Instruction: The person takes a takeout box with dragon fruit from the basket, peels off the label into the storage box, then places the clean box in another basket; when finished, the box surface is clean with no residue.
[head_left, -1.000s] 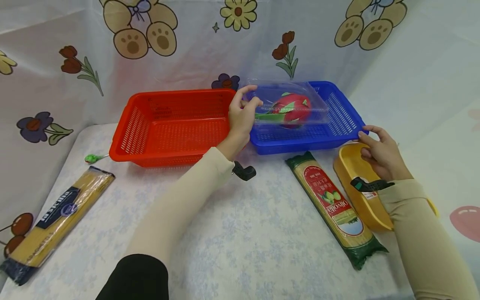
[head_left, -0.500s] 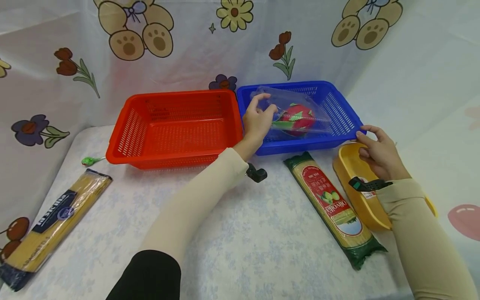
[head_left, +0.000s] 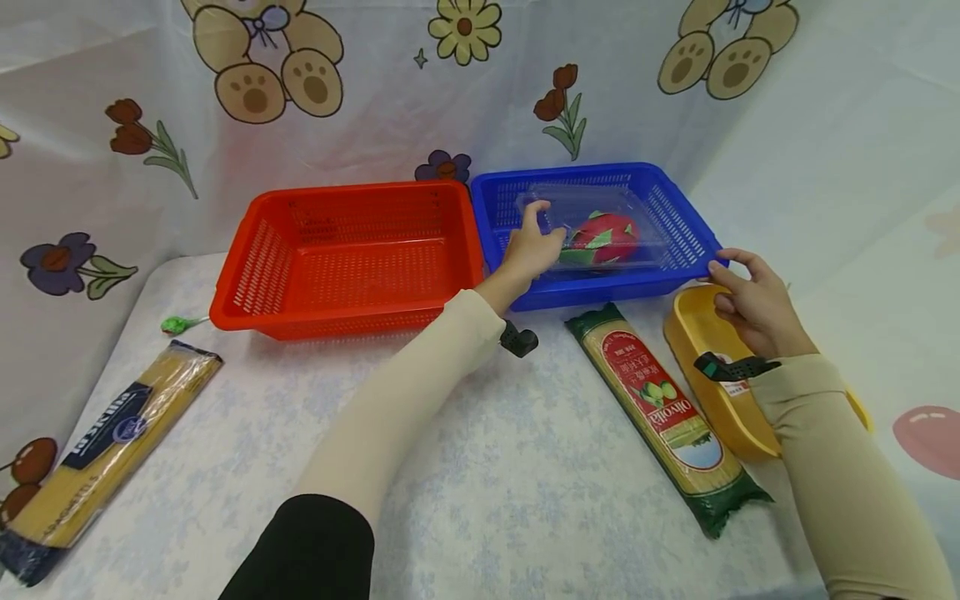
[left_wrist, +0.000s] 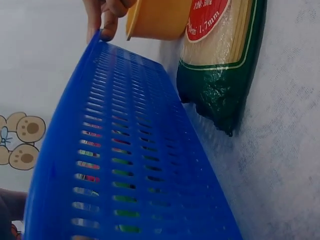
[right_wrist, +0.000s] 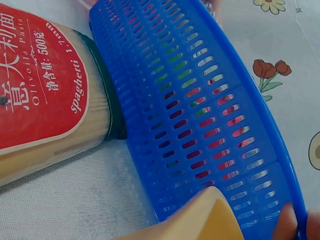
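Note:
My left hand grips the left end of a clear plastic box, thumb and forefinger spread across it, within the blue basket. A red dragon fruit with green tips shows through the plastic, with green beside it. My right hand pinches the basket's right front corner between thumb and fingers. Red and green show through the slots of the basket wall in the left wrist view. In the right wrist view, right-hand fingertips touch the basket rim.
A red basket adjoins the blue one on the left. In front lie an Olivoila spaghetti pack and a yellow tub, partly under my right arm. At left lie another spaghetti pack and a green-wrapped lollipop.
My left hand has moved right and down with the clear box, bringing it and the dragon fruit lower within the blue basket. The right hand stays on the basket's corner.

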